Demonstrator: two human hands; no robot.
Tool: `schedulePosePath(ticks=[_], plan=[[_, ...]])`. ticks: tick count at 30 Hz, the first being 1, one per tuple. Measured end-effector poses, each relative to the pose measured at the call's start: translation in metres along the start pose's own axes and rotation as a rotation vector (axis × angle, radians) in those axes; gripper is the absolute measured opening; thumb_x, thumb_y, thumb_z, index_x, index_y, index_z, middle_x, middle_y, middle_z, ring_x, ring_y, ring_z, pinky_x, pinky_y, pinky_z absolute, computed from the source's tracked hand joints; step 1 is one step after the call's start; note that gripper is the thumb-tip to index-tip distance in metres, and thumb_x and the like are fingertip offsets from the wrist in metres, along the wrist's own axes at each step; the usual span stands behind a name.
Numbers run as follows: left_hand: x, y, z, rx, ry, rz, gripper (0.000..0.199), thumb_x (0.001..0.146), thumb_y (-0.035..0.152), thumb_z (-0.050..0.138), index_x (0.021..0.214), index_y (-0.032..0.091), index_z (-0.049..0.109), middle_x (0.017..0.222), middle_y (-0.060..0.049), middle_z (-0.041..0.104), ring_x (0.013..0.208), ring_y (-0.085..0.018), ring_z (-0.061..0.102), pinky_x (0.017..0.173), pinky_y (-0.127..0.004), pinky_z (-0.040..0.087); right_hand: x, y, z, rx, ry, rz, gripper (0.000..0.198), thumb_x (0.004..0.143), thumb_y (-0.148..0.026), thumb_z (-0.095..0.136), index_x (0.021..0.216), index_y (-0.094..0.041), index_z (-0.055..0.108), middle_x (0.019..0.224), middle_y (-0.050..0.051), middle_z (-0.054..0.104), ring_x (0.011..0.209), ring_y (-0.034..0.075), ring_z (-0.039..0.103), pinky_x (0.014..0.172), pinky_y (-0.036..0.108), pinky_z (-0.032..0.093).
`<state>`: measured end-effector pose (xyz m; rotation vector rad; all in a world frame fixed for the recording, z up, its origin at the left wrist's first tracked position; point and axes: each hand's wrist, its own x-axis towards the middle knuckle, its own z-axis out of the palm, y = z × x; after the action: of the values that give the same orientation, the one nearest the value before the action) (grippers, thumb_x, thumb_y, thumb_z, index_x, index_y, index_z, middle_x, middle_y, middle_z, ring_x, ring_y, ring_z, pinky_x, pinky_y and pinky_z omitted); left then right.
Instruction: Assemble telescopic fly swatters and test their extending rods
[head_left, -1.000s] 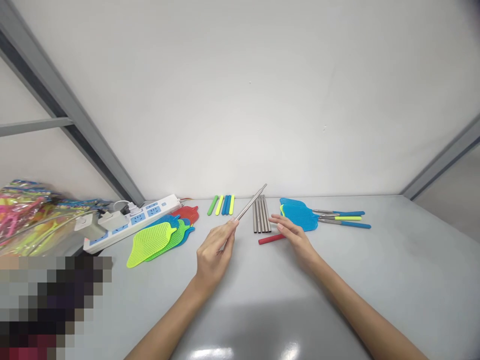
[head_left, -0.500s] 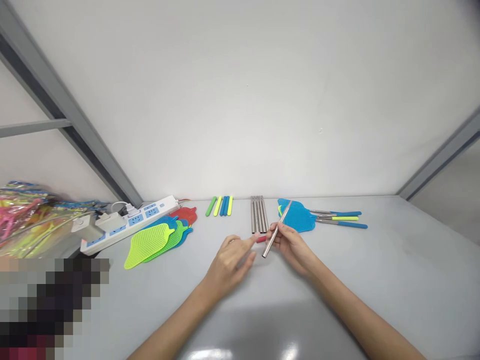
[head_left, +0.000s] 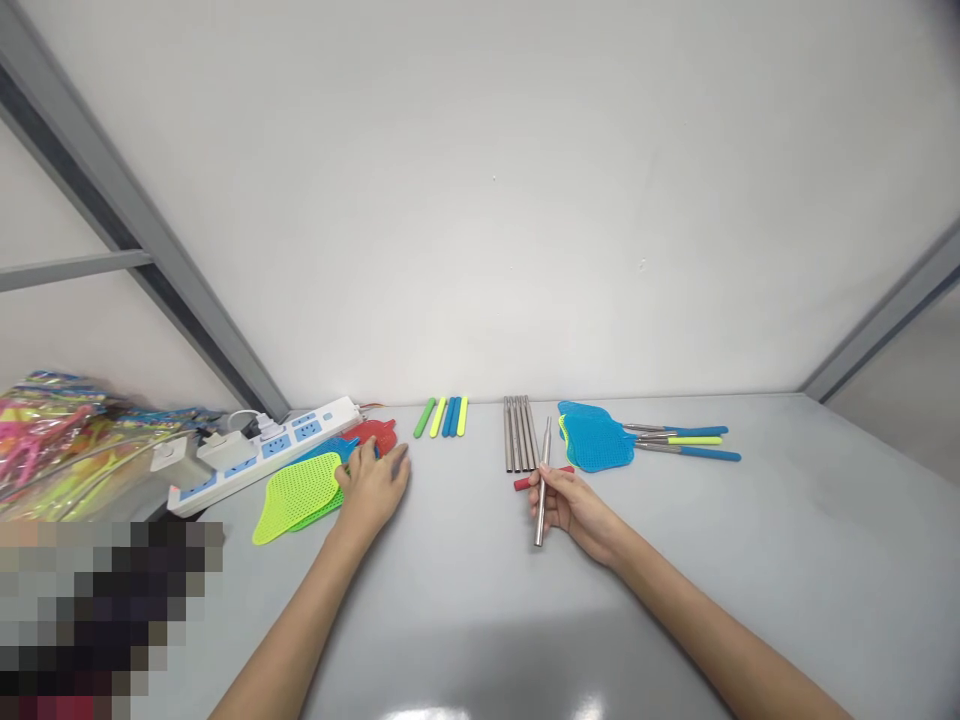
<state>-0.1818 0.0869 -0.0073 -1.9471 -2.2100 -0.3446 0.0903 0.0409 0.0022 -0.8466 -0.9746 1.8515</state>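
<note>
My right hand (head_left: 574, 508) is closed around a slim metal tube (head_left: 541, 515), its narrow end pointing away from me. Behind the fingers shows a red handle (head_left: 523, 484); whether they touch it I cannot tell. My left hand (head_left: 377, 487) reaches over a stack of perforated fly swatter heads, its fingers apart. In that stack lie a yellow-green head (head_left: 300, 497), a red head (head_left: 379, 434) and a blue head (head_left: 324, 450); the hand partly covers the green one. Several metal tubes (head_left: 519, 434) lie side by side beyond my right hand.
Green, yellow and blue handles (head_left: 448, 417) lie near the wall. On the right are fly swatters with blue heads (head_left: 596, 440) and slim shafts. A power strip (head_left: 277, 448) with plugs runs along the left, beside plastic-wrapped colourful items (head_left: 67, 440).
My left hand has moved left from near the metal tubes to the swatter heads. The tube in my right hand has swung more upright in view and come slightly nearer.
</note>
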Motion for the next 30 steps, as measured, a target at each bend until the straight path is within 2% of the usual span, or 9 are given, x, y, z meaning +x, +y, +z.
schedulePosePath(ticks=[6, 13, 17, 21, 26, 30], plan=[[-0.002, 0.006, 0.004, 0.063, -0.016, -0.014, 0.045, 0.080, 0.040, 0.027, 0.116, 0.020, 0.046, 0.124, -0.018, 0.035, 0.115, -0.032, 0.027, 0.086, -0.048, 0.022, 0.001, 0.001, -0.003, 0.001, -0.019, -0.012, 0.028, 0.077, -0.040, 0.043, 0.076, -0.015, 0.055, 0.072, 0.004, 0.054, 0.061, 0.011, 0.051, 0.047, 0.021, 0.041], [0.000, 0.011, 0.010, 0.103, -0.019, -0.008, 0.048, 0.080, 0.037, 0.025, 0.113, 0.011, 0.047, 0.128, -0.017, 0.033, 0.116, -0.032, 0.025, 0.086, -0.052, 0.018, 0.002, 0.000, -0.004, 0.003, -0.020, 0.009, 0.028, 0.076, -0.041, 0.045, 0.078, -0.015, 0.055, 0.073, 0.003, 0.053, 0.060, 0.011, 0.051, 0.048, 0.022, 0.039], [0.000, 0.014, 0.006, 0.084, 0.058, 0.052, 0.047, 0.080, 0.035, 0.025, 0.113, 0.009, 0.046, 0.131, -0.014, 0.030, 0.117, -0.030, 0.023, 0.087, -0.055, 0.014, 0.002, 0.001, -0.004, 0.006, -0.028, 0.014, 0.030, 0.076, -0.041, 0.045, 0.077, -0.014, 0.056, 0.071, 0.003, 0.053, 0.060, 0.011, 0.051, 0.049, 0.022, 0.038], [-0.001, 0.019, -0.003, 0.008, 0.142, 0.135, 0.042, 0.080, 0.032, 0.025, 0.110, 0.012, 0.048, 0.131, -0.013, 0.031, 0.116, -0.028, 0.026, 0.088, -0.054, 0.012, 0.002, 0.000, -0.004, 0.007, -0.025, 0.016, 0.030, 0.075, -0.042, 0.046, 0.077, -0.014, 0.057, 0.071, 0.003, 0.053, 0.059, 0.011, 0.051, 0.050, 0.023, 0.038], [-0.006, 0.027, -0.012, -0.134, 0.258, 0.223, 0.038, 0.081, 0.028, 0.028, 0.113, 0.016, 0.045, 0.131, -0.011, 0.032, 0.115, -0.025, 0.030, 0.090, -0.048, 0.011, 0.002, -0.001, -0.004, -0.011, -0.022, 0.024, 0.031, 0.074, -0.043, 0.047, 0.077, -0.014, 0.057, 0.069, 0.003, 0.052, 0.059, 0.010, 0.050, 0.051, 0.023, 0.036], [-0.013, 0.038, -0.023, -0.256, 0.364, 0.292, 0.039, 0.082, 0.024, 0.031, 0.119, 0.020, 0.038, 0.130, -0.010, 0.033, 0.112, -0.023, 0.034, 0.089, -0.042, 0.015, 0.004, 0.002, -0.005, -0.016, -0.011, 0.017, 0.032, 0.074, -0.043, 0.047, 0.077, -0.013, 0.058, 0.060, 0.000, 0.047, 0.051, 0.007, 0.044, 0.049, 0.021, 0.034]])
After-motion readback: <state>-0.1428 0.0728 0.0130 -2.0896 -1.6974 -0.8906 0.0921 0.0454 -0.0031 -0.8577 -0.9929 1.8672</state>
